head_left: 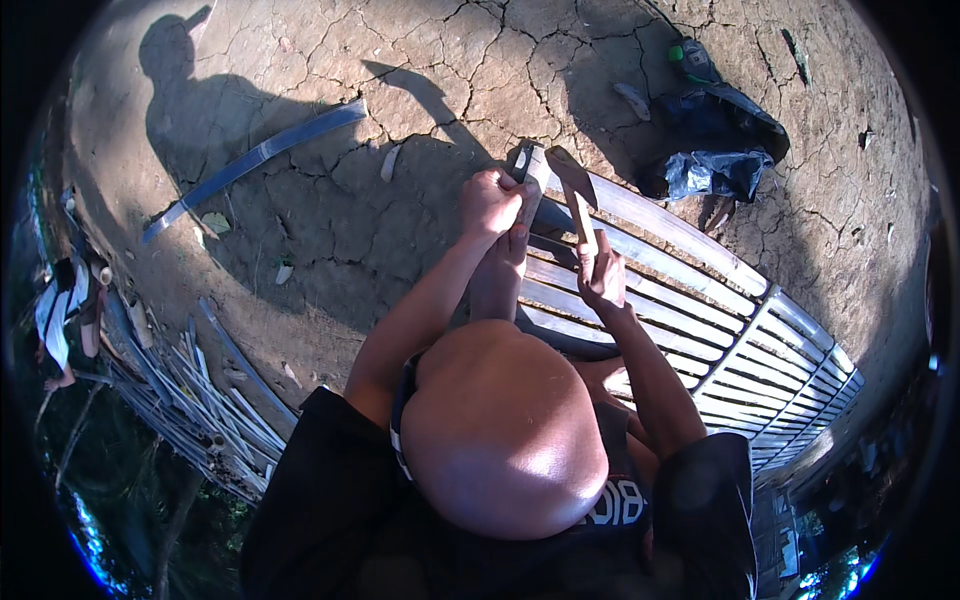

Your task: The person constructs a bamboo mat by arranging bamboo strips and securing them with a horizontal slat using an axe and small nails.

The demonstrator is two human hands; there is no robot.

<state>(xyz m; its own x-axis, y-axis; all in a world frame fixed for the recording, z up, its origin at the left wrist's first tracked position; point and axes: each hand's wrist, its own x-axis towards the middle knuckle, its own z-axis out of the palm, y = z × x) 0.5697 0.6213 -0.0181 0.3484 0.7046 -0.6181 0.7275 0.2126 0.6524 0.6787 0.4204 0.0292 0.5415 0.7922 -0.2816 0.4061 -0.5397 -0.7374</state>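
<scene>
My left hand (490, 205) is closed round a short piece of bamboo (535, 168) at the near-left end of a slatted bamboo panel (690, 285). Just below that hand, a bare foot (505, 265) presses on the end of the panel. In my right hand (603, 272) is the pale wooden handle of a chopping knife (573, 180). Its dark, broad blade is raised beside the bamboo piece, and I cannot tell whether they touch. The fingers of my left hand partly hide what they grip.
A curved bamboo strip (255, 160) lies on cracked earth at the upper left. Long strips (215, 400) are piled at the lower left, near another person (62, 310). A black plastic bag (725, 150) and a green-capped item (692, 62) lie beyond the panel.
</scene>
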